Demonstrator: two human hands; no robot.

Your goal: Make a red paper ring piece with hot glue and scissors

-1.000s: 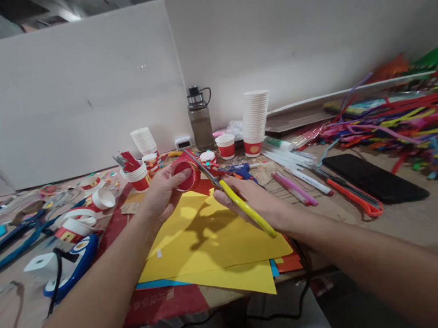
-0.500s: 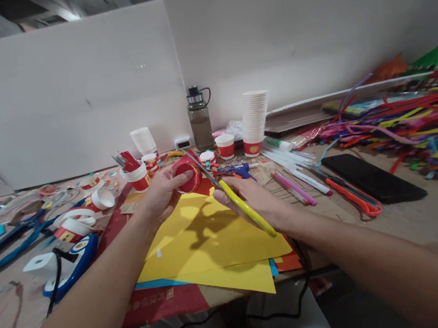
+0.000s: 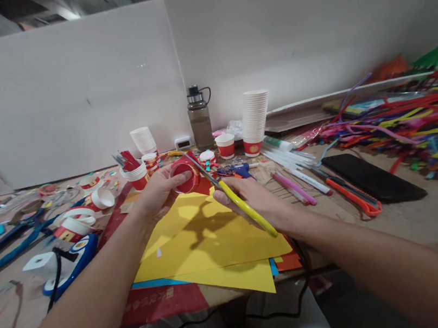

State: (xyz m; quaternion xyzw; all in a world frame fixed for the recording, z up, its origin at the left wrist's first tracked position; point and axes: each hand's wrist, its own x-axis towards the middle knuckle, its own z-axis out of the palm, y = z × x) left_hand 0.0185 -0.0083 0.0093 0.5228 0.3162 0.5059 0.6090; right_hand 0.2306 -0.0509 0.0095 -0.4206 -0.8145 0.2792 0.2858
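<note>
My left hand is closed on a round red piece with a rim, its thumb laid across the face; I cannot make out its exact kind. In my right hand are scissors with yellow handles, fingers wrapped round the grips. Their metal blades point up and left, over the right edge of the red piece. Whether the blades touch it cannot be told. Beneath both hands lie yellow paper sheets, marked by the hands' shadow, with blue and orange sheets showing under the edges.
Behind stand a water bottle, a tall stack of paper cups and a cup holding red sticks. A blue glue gun lies beyond my right hand. To the right are markers, an orange cutter knife and a black phone.
My left hand and the red piece have shifted very slightly left. The scissors have barely moved in my right hand.
</note>
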